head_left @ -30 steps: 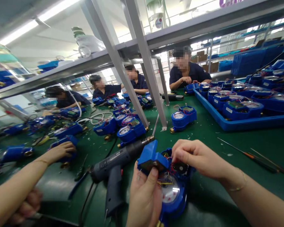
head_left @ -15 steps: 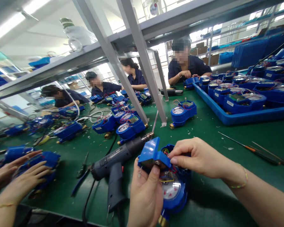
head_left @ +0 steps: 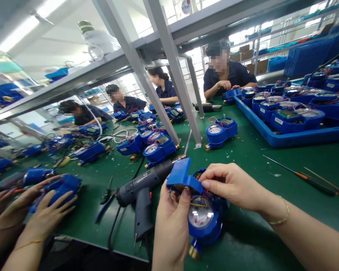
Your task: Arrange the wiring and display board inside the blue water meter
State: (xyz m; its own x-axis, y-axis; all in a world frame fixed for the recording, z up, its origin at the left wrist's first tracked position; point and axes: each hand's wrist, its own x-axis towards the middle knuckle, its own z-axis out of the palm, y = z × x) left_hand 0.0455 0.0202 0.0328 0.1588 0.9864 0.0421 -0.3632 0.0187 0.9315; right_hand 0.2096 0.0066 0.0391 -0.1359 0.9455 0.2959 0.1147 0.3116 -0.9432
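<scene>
A blue water meter (head_left: 217, 229) with a clear round dial and a brass fitting stands on the green bench in front of me. My left hand (head_left: 172, 222) is closed on a blue plastic cover (head_left: 180, 173), tilted up over the meter's far part, thumb on its near edge. My right hand (head_left: 234, 186) pinches at the housing beside the cover, by thin red and blue wires; what its fingertips hold is hidden. A yellow wire (head_left: 198, 205) crosses above the dial.
Left of my hands lies a dark heat gun (head_left: 142, 195), with pliers (head_left: 105, 209) beyond it. A co-worker's hands (head_left: 49, 214) rest on another blue meter. At right are a screwdriver (head_left: 302, 176) and a blue tray (head_left: 293, 141) of meters. Metal posts (head_left: 183, 90) rise behind.
The view has shifted slightly, so the bench things sit further right. My left hand still holds the cover, now tipped a little lower; my right hand stays pinched at the housing.
</scene>
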